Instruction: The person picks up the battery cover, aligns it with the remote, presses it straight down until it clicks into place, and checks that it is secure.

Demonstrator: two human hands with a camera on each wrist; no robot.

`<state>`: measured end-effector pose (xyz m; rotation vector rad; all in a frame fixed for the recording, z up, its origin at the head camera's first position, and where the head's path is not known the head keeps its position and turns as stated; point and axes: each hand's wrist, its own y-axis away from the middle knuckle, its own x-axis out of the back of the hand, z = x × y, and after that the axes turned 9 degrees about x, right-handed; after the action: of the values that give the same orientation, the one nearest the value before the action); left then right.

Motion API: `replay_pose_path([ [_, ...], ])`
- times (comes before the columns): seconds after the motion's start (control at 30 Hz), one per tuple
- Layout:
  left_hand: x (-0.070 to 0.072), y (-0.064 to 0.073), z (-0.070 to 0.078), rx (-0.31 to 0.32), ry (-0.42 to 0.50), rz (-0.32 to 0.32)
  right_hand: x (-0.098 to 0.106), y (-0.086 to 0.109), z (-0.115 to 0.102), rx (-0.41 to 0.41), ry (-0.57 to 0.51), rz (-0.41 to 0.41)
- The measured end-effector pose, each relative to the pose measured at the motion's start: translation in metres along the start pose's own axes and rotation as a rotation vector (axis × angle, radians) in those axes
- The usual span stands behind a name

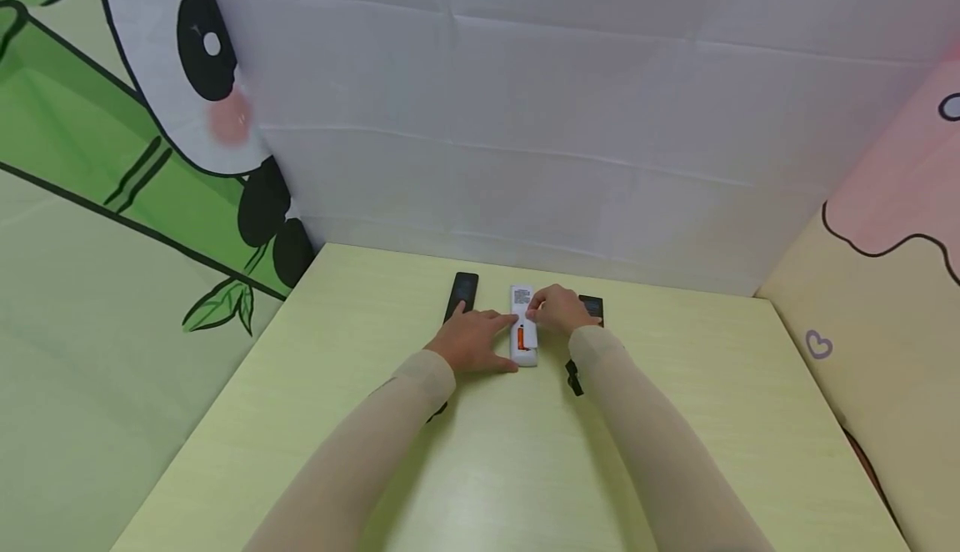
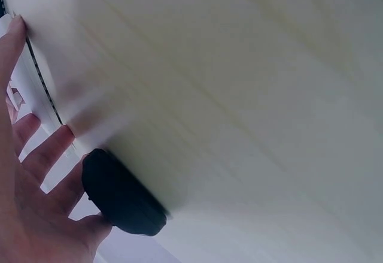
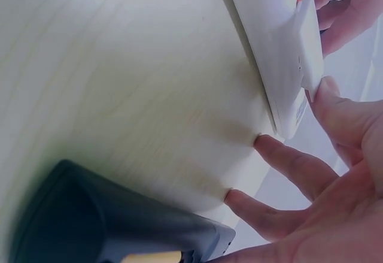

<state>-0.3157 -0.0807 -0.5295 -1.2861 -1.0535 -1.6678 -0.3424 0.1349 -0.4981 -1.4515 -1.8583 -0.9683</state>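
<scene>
A white remote control (image 1: 528, 360) lies back side up on the table, an orange battery (image 1: 521, 338) showing in its compartment. Its white battery cover (image 3: 312, 44) sits askew over that compartment. My right hand (image 1: 560, 308) pinches the cover at its edge, the thumb plainly against it in the right wrist view. From the other side, my left hand (image 1: 468, 342) touches the remote with extended fingers, its thumb near the lower end. A black remote (image 1: 465, 287) lies beside the left hand, and another dark remote (image 3: 72, 215) is beside the right hand, partly hidden by it in the head view.
The pale wooden table (image 1: 495, 469) ends at a white cloth backdrop (image 1: 525, 160) behind the remotes. Printed panels stand on both sides, a green one (image 1: 90, 352) at left and a cream and pink one (image 1: 885, 302) at right.
</scene>
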Motion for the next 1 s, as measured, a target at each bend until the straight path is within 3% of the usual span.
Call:
replay_pose_path([
  [1.0,0.0059,0.0068,0.0009,-0.024,0.015,0.007,-0.0081,-0.0008,-0.0012,0.015,-0.013,0.027],
])
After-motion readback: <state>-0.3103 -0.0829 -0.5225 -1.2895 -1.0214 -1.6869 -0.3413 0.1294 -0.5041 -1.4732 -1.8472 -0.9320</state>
